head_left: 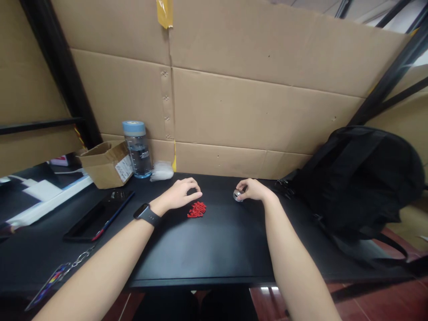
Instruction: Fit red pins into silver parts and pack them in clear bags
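Stretching the left forearm (pixel 100 263) and right forearm (pixel 297 254) up from the bottom edge, over a black surface (pixel 207 254). Wearing a dark watch (pixel 147 214) on the left wrist. Curving the left hand (pixel 182 195) just beyond a small red pile (pixel 197 209), with its grip standing apart, thumb below and fingers bending over. Pinching a small silver tin (pixel 237 195) in the right hand (pixel 250 189), clamping that grip on it with thumb and fingertips. Being unable to tell contact between tin and surface. Seeing the pile lying on the surface, left of the tin, well apart from it and slightly nearer.

Having a dark device (pixel 98 218) lying left of the watch, showing a blue and red edge, with a keychain (pixel 75 264) trailing nearer, beside the left forearm. Seeing a white power strip (pixel 53 204) running along the far left, and an open carton (pixel 109 165) standing beyond the device. Finding a blue-lidded bottle (pixel 138 151) standing just beside the carton, and a clear bag (pixel 162 170) lying right of the bottle. Having a black backpack (pixel 364 178) slumping at the right. Facing a cardboard wall (pixel 234 111), bearing yellow tape (pixel 165 13) near the top.
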A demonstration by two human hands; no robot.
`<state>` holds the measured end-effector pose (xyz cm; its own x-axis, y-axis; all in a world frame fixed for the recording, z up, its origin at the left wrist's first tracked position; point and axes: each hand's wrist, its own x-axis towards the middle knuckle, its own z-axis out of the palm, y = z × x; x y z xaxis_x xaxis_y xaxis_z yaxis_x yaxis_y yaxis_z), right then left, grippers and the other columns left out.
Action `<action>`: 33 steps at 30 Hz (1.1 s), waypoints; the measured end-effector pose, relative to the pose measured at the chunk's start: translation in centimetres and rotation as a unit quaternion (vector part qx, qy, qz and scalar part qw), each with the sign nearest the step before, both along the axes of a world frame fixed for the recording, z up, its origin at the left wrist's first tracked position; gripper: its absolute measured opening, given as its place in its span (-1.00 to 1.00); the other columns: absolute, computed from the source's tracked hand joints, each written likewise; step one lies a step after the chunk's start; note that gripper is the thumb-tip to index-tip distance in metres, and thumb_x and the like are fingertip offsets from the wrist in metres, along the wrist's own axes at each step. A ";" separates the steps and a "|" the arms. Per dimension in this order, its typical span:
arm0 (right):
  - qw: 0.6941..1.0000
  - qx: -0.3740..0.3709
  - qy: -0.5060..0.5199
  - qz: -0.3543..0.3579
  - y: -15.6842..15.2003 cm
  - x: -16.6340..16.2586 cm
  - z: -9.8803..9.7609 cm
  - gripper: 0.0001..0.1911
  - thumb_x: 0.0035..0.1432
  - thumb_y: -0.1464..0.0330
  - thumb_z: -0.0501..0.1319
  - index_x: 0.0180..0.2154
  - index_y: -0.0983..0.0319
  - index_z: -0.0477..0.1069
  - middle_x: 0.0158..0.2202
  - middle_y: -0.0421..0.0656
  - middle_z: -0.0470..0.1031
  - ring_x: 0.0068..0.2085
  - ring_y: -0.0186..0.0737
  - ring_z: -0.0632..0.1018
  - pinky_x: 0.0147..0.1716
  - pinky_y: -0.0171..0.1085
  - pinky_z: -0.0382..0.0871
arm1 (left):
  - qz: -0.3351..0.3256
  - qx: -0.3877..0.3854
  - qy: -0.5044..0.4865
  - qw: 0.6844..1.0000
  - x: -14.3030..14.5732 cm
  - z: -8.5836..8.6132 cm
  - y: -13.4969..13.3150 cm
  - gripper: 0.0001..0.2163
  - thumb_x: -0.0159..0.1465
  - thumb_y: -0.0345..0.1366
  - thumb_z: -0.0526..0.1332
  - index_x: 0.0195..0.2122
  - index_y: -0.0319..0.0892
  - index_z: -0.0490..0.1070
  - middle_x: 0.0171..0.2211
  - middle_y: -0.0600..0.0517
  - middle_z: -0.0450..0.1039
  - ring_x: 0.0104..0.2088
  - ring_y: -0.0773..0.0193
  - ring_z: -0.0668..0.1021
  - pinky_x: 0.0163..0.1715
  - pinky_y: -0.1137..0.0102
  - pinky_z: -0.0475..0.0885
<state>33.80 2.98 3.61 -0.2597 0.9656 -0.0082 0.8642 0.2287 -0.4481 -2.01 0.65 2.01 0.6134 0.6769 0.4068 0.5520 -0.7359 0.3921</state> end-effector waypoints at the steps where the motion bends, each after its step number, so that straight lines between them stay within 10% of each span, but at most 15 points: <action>1: 1.000 -0.008 -0.008 -0.003 0.1 0.0 -0.1 -0.50 -0.24 0.31 0.55 -0.16 0.20 0.60 -0.18 -0.16 0.66 -0.20 -0.17 0.63 -0.20 -0.33 0.41 | 0.003 0.004 0.000 1.000 -0.1 -0.1 0.2 -0.72 0.41 -0.08 0.15 -0.20 -0.12 0.57 -0.14 -0.02 0.49 -0.12 0.18 0.54 -0.02 0.33 0.40; 33: 0.996 -0.016 -0.079 -0.033 0.6 -2.9 -1.1 -0.61 -0.23 0.33 0.49 -0.23 0.18 0.62 -0.24 -0.17 0.66 -0.26 -0.23 0.63 -0.32 -0.38 0.39 | -0.032 -0.008 0.025 0.999 0.9 -1.5 0.5 -0.76 0.40 -0.14 0.16 -0.26 -0.14 0.55 -0.20 -0.02 0.53 -0.18 0.23 0.57 -0.08 0.37 0.41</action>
<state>30.90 3.60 2.50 -0.1887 0.9792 -0.0742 0.9371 0.1570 -0.3117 -1.13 1.18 0.51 0.6751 0.6421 0.3632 0.5238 -0.7639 0.3770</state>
